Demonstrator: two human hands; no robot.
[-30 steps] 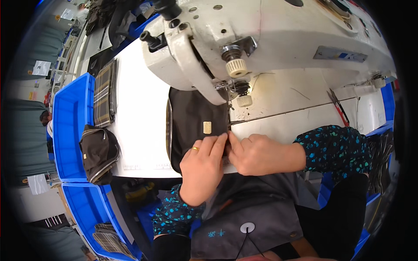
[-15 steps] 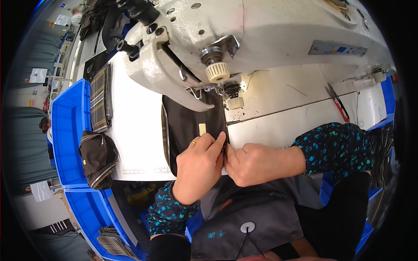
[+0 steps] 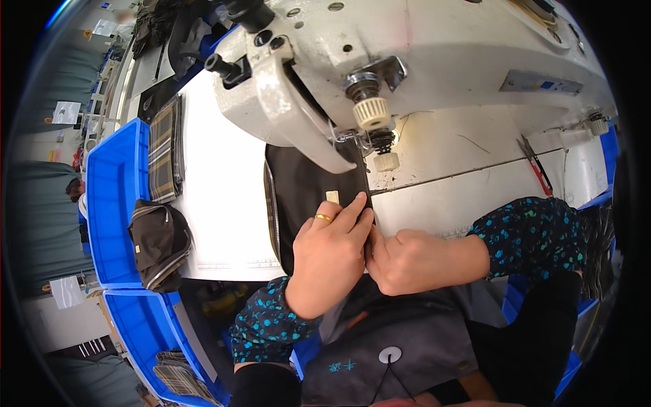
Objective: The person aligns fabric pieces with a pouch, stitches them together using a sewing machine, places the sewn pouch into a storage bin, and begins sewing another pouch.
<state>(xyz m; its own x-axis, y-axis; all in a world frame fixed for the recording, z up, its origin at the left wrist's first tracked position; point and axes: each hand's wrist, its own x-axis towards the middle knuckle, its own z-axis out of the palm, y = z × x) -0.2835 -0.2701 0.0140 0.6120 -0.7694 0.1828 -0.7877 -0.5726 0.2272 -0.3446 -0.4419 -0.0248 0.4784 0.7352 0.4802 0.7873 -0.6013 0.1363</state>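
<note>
White worktable (image 3: 224, 203) under sewing machine (image 3: 420, 61), blue bins (image 3: 112, 203) alongside.

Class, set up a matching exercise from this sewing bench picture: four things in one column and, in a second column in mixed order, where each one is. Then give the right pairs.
Things
1. gold ring
2. small dark bag
3. plaid fabric
4. black fabric

Places
A. in the blue bin, at its near end
B. under the sewing machine, pressed flat by both hands
C. on a finger of the left hand
D. at the far end of the blue bin, beside the white table

Pairs: 1-C, 2-A, 3-D, 4-B
</note>
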